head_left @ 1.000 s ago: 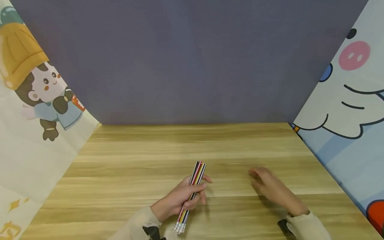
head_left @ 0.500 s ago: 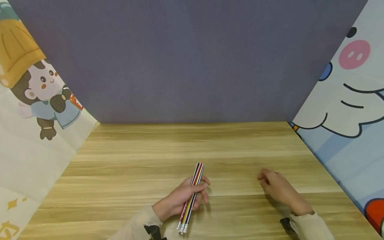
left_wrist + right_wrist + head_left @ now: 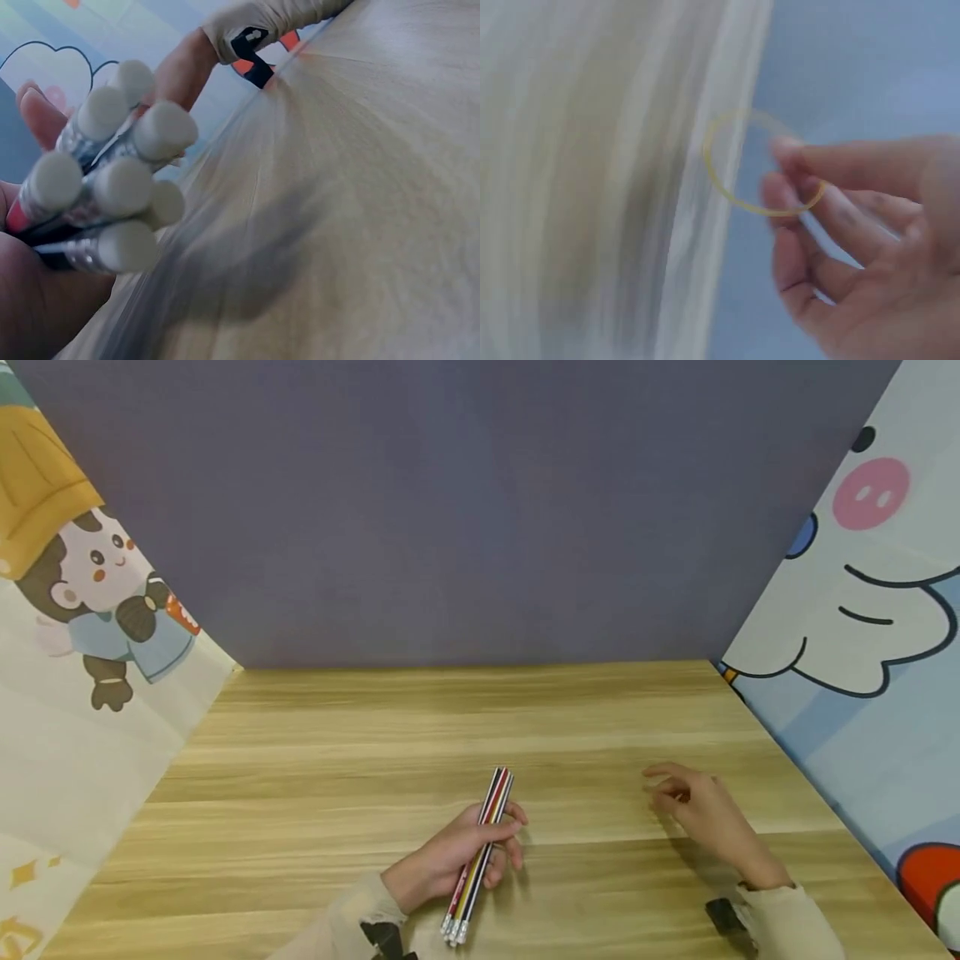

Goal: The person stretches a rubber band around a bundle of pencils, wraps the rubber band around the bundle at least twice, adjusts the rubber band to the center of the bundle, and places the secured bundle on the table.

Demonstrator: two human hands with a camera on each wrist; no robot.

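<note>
A bundle of striped pencils (image 3: 487, 810) lies across my left hand (image 3: 450, 852), gripped under the thumb. The pencils carry red, yellow, black and white stripes. Their white eraser ends (image 3: 124, 187) point toward the left wrist camera and sit at slightly uneven depths. To the right, above the table, my right hand (image 3: 708, 818) pinches a thin yellow rubber band (image 3: 780, 214) between thumb and finger; the band hangs as a loose loop, apart from the pencils. In the head view the band is too faint to make out.
The wood-grain table (image 3: 360, 735) reaches back to a grey-purple panel (image 3: 465, 527). Cartoon-printed walls stand at the left (image 3: 60, 735) and right (image 3: 840, 718) edges. Black straps (image 3: 723, 917) sit on both wrists.
My right hand has moved a little to the right, and its fingers have spread somewhat. The pencils have turned slightly in my left hand, which otherwise stays in place.
</note>
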